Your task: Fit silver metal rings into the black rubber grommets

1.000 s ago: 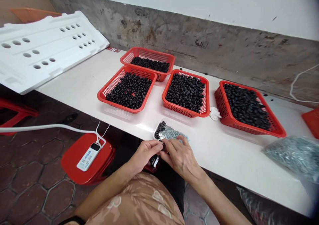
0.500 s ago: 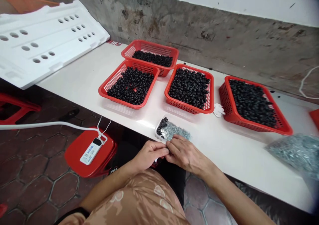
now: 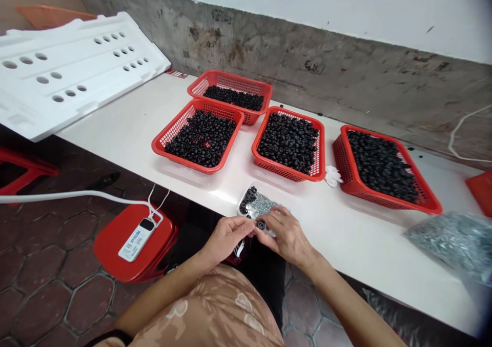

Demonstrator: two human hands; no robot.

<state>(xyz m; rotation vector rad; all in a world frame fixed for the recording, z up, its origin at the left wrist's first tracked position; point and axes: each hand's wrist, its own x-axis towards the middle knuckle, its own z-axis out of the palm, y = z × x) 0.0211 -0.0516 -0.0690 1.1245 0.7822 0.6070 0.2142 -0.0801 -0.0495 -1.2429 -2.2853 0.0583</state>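
My left hand is closed at the table's front edge, thumb and fingertips pinched together. Whatever it pinches, if anything, is too small to make out. Touching or nearly touching it, my right hand holds a small round black knob-like part with a hollow centre between thumb and fingers. Just beyond my hands lies a shallow clear tray. Several black parts of the same look sit at its left side, and a heap of small shiny metal pieces fills the rest, partly hidden by my right hand.
Red baskets of black parts stand behind: left, back, middle and right. A bag of metal pieces lies at right. A white foam panel leans left. A power strip rests on a red stool.
My right hand has turned and opened its fingers a little, so the black part now shows between them. The whole view has shifted slightly.
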